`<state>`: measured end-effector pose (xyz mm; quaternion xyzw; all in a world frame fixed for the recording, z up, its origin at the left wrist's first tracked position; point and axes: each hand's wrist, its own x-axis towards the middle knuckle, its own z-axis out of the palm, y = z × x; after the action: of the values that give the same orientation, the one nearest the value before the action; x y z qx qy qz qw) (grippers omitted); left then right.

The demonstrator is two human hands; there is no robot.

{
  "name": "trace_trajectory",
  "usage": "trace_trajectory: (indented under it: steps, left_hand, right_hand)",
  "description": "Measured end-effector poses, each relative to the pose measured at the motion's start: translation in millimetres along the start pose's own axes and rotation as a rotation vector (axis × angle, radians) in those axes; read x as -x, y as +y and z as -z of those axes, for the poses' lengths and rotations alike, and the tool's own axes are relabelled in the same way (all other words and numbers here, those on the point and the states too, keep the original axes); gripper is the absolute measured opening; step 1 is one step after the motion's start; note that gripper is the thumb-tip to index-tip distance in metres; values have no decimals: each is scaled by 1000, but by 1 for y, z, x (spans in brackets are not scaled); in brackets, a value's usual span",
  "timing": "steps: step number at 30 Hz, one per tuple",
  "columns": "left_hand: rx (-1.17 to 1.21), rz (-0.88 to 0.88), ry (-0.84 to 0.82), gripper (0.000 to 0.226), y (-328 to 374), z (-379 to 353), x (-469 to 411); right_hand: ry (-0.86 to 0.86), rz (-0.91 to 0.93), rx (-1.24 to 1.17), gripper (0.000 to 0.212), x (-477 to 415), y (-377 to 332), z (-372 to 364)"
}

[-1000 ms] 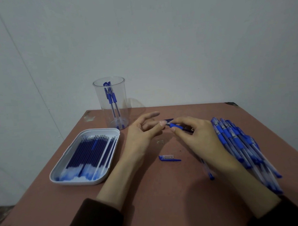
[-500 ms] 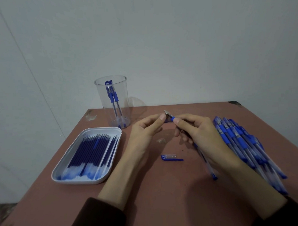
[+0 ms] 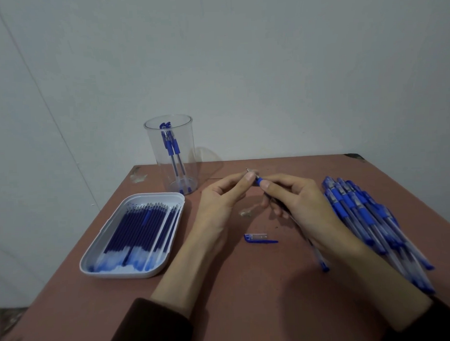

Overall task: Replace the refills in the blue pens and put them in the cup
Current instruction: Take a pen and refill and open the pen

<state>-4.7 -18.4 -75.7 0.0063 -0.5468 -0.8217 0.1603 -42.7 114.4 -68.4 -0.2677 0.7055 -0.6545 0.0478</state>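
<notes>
Blue clear-barrelled plastic pen, right of and nearer you than the tall clear plastic cup, gripped in your right hand while your left hand pinches its tip end.

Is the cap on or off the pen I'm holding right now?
Off. The pen shows a bare metal tip beyond the left hand, and a loose blue cap lies on the table.
</notes>
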Motion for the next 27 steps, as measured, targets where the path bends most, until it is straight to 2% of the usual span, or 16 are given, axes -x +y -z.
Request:
trace_trajectory:
  steps: [13,18,20,22,24,27]
  left_hand:
    - [-87,-3,-85,19,-1,7,-1]
    - [-227,-1,-55,20,5,3,1]
    - [-525,-22,-78,29,3,12,-2]
    - [-842,9,-203,35,4,21,-3]
    - [-993,83,-350,35,5,26,-2]
    - [-1239,61,-473,24,7,30,-2]
  right_hand:
    - [-120,-251,-168,30,-1,-2,5]
    - [-17,-175,-77,23,-6,-1,9]
    - [59,-144,-46,20,-9,4,12]
    - [104,-148,8,16,-10,8,16]
    - [123,-166,39,14,-11,10,18]
    - [139,-169,62,15,-11,11,18]
